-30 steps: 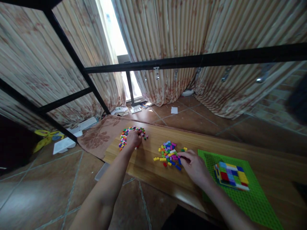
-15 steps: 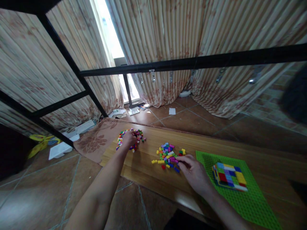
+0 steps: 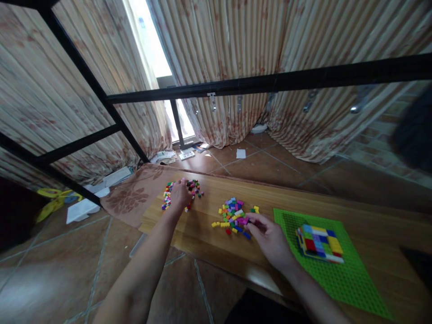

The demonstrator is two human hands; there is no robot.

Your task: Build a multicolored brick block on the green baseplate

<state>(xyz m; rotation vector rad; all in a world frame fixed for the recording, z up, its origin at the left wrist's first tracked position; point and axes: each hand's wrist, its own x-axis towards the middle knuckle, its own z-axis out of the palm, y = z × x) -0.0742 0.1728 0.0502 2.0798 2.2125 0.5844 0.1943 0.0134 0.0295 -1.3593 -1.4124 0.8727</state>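
Multicoloured plastic building bricks: scattered in a loose pile on the long wood-grain tabletop, between both hands; yellow ones trail off to the left, red and blue ones lie along the near side.
Heap of tiny multicoloured pieces: towards the tabletop's left end, partly hidden by a hand.
Left hand: apart from the other, lowered over the tiny pieces; its fingertips are hidden, so I cannot tell whether it grips any.
Right hand: thumb and forefinger close together at magenta plastic bricks on the pile's right side; I cannot tell whether one is pinched.
Bright green studded baseplate: flat on the tabletop, right of the pile, partly behind the right forearm.
Low rectangular block of red, blue, yellow and white bricks: on the baseplate.
Black metal bar: across the view, before striped, flower-patterned curtains.
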